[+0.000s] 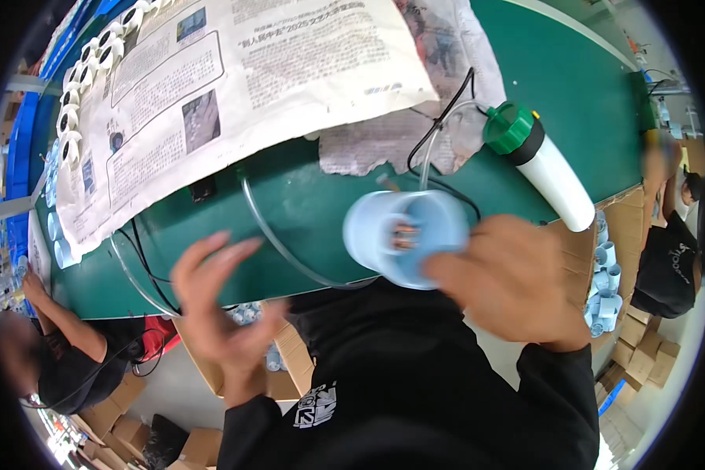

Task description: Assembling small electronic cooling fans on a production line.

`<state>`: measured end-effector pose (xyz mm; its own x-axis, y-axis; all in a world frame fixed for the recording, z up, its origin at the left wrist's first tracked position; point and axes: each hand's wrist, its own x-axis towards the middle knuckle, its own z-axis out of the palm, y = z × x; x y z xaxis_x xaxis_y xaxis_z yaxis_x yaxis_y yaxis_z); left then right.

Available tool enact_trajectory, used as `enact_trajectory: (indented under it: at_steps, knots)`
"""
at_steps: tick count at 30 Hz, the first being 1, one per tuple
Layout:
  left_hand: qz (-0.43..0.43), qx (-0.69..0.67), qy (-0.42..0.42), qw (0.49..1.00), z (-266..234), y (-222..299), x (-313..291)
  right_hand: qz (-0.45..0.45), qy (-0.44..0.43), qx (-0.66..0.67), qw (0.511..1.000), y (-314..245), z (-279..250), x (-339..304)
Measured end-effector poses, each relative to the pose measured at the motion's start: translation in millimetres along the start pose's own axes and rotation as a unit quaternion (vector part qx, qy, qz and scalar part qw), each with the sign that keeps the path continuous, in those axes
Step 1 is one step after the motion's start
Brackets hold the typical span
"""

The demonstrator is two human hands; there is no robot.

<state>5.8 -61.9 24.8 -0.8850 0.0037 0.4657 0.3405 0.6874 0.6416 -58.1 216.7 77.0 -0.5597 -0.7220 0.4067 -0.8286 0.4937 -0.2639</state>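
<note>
My right hand (509,274), smeared by motion, is closed on the wall of a light-blue plastic cup (360,231) at the table's near edge. The cup is tilted so its mouth shows, with small copper-coloured parts inside; their kind is too blurred to tell. My left hand (223,313) is raised to the left of the cup, thumb and fingers apart, holding nothing. Between the hands a clear tube (270,231) curves over the green table toward the cup. Beyond my right hand lies a white cylinder (556,184) with a green ribbed cap (511,129).
Newspaper sheets (305,70) cover the far left of the table (556,70). White ring-shaped parts (69,117) line its left edge. Black cables (446,106) run beside the tube. A cardboard box (628,219) at right holds blue cups (603,290). Co-workers are at both sides.
</note>
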Motion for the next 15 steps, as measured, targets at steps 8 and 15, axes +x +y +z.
enact_trajectory:
  at_steps: [8,15]
  knots:
    - [-0.067,0.027,-0.096,0.993,59.5,21.2,-0.9,0.322,0.072,-0.038,0.943,3.2,9.4,-14.7]
    - [-0.058,0.023,-0.084,0.995,64.1,13.9,-1.6,0.388,-0.034,-0.19,0.901,79.7,-1.5,-64.3]
